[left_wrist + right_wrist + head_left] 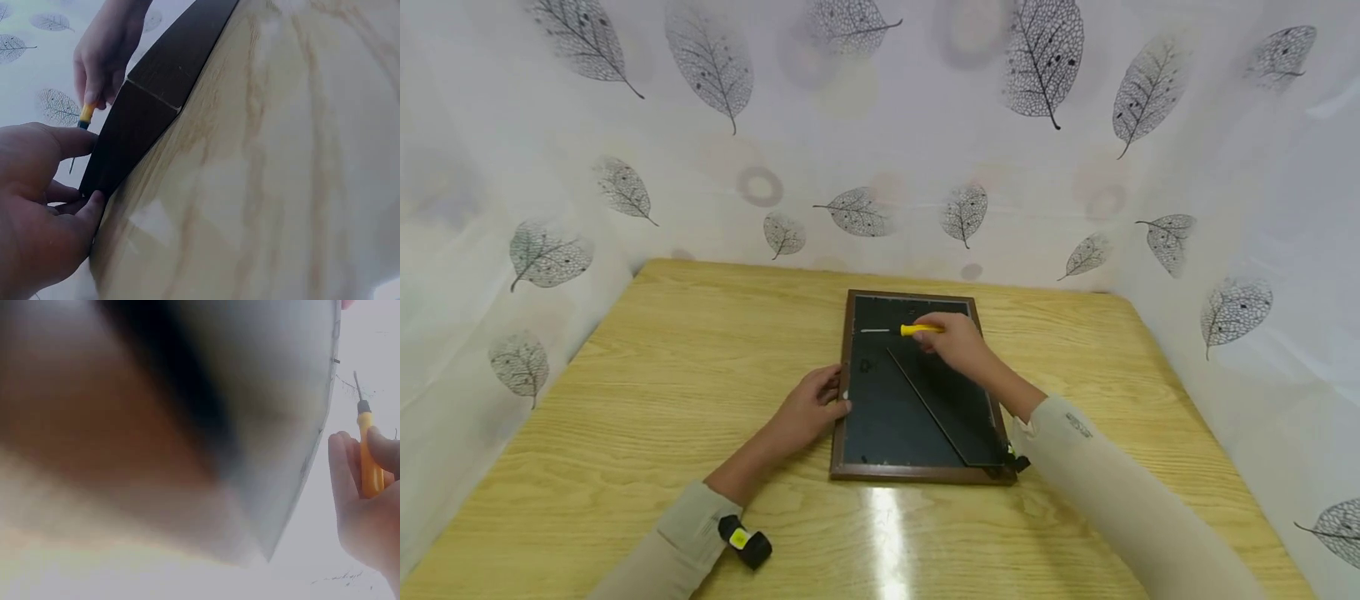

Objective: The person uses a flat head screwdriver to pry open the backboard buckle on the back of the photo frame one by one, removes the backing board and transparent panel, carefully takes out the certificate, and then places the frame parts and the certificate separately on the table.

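A picture frame (pixel 868 429) with a brown border lies face down on the table, its black backing board upward. On the backing a stand flap (pixel 955 408) shows its slanted edge. My left hand (pixel 807 410) grips the frame's left border, thumb over the top and fingers at the side. In the left wrist view that hand (pixel 47 200) pinches the dark border (pixel 140 119). My right hand (pixel 955 342) holds a yellow-handled screwdriver (pixel 917 330) above the upper part of the backing, its shaft pointing left. The screwdriver (pixel 370 450) also shows in the right wrist view.
The wooden table (pixel 700 358) extends around the frame. A white leaf-print curtain (pixel 880 150) stands behind and at both sides. A black strap device (pixel 745 542) sits on the left wrist. Small dark tabs (pixel 865 366) lie on the backing.
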`<state>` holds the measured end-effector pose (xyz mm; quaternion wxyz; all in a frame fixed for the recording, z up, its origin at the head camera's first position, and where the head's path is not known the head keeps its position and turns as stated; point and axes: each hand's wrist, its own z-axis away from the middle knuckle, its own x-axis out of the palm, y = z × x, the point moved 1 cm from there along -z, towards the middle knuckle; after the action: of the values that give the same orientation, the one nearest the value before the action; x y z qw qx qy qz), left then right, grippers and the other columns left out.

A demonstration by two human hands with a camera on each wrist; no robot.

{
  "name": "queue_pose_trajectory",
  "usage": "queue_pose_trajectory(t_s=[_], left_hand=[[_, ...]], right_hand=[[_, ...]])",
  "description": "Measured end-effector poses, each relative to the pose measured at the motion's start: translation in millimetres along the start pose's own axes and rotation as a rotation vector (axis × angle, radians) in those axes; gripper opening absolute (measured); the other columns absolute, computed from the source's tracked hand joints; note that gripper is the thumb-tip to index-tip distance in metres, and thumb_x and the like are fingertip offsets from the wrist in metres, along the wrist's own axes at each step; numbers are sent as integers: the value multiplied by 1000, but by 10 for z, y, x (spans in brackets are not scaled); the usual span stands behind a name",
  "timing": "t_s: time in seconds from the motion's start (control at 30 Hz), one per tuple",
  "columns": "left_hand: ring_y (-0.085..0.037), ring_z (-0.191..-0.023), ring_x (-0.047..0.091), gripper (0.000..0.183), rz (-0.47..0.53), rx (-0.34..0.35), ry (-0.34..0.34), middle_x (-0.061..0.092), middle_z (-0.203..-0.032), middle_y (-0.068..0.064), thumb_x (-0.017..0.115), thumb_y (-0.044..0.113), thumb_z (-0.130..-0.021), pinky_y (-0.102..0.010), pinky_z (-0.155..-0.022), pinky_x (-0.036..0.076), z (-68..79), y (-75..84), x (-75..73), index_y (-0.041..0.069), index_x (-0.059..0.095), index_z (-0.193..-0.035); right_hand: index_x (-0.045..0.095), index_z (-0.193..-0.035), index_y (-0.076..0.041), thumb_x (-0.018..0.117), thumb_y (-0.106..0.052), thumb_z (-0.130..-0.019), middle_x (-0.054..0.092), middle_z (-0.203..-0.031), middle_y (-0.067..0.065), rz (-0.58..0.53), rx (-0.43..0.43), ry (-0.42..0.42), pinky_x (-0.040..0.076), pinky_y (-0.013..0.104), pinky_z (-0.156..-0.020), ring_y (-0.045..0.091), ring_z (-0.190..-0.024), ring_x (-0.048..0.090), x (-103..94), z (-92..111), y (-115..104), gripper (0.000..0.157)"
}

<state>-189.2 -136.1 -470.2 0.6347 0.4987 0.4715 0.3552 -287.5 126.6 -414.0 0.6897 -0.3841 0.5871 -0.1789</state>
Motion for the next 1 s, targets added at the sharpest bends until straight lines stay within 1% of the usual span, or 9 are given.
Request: queue_pose_trajectory(t_s=[0.13, 0.3, 0.37, 0.47, 0.6, 0.7, 0.8, 0.9, 1.0], left_hand=[[-37, -140, 46, 65, -78, -31, 67, 39, -155, -23, 62, 16, -100, -49, -113, 43, -94, 35, -56, -2, 33, -155], [-39, -139, 46, 62, -136, -15, 120, 41, -154, -24, 59, 16, -101, -51, -113, 41, -314, 46, -211, -5, 34, -154], [-39, -138, 47, 61, -160, -4, 129, 41, -155, -24, 58, 15, -101, -52, -112, 42, -398, 41, -264, -6, 35, -153], [-39, -137, 48, 59, -186, 1, 123, 42, -155, -23, 57, 16, -101, -52, -110, 43, -484, 39, -303, -6, 36, -153], [-40, -134, 51, 57, -208, 7, 127, 46, -151, -25, 60, 12, -100, -53, -108, 46, -512, 44, -318, -4, 41, -151], [-40, -131, 54, 51, -194, 13, 133, 51, -146, -24, 61, 8, -100, -53, -105, 48, -504, 50, -297, -2, 47, -148], [-38, -130, 55, 43, -213, 42, 131, 54, -143, -22, 59, 6, -100, -51, -105, 48, -500, 44, -256, -1, 53, -143], [-37, -132, 53, 38, -260, 72, 140, 56, -141, -22, 57, 6, -101, -51, -107, 47, -486, 53, -218, -3, 58, -138], [-38, -136, 49, 37, -287, 74, 156, 54, -143, -22, 57, 7, -101, -51, -110, 44, -466, 58, -201, -4, 60, -137]], right_hand=[[69, -123, -1, 64, -17, -100, 72, -108, 18, -99, 32, 45, 61, 38, -84, 24, -90, 72, -122, 225, 169, 29], [65, -128, 1, 63, -19, -101, 69, -116, 22, -259, 117, 53, 60, 32, -85, 20, -92, 72, -197, 484, 372, 34], [64, -129, 3, 63, -18, -101, 67, -119, 24, -335, 138, 58, 60, 30, -85, 18, -91, 72, -202, 552, 418, 36], [63, -129, 6, 64, -16, -100, 66, -121, 27, -397, 146, 73, 60, 27, -83, 14, -88, 72, -197, 619, 463, 37], [63, -129, 6, 65, -15, -99, 65, -123, 28, -422, 138, 69, 60, 24, -82, 9, -87, 71, -166, 624, 509, 37], [63, -130, 6, 65, -15, -99, 63, -124, 28, -437, 121, 67, 59, 24, -84, 9, -88, 72, -158, 595, 539, 38], [62, -130, 6, 66, -16, -99, 63, -124, 29, -429, 101, 63, 59, 25, -85, 10, -90, 72, -176, 553, 569, 38], [62, -132, 4, 66, -19, -99, 64, -124, 27, -419, 103, 49, 59, 25, -85, 11, -91, 72, -190, 494, 607, 40], [62, -133, 2, 66, -20, -99, 65, -124, 26, -416, 103, 33, 59, 25, -85, 11, -92, 72, -186, 429, 643, 41]])
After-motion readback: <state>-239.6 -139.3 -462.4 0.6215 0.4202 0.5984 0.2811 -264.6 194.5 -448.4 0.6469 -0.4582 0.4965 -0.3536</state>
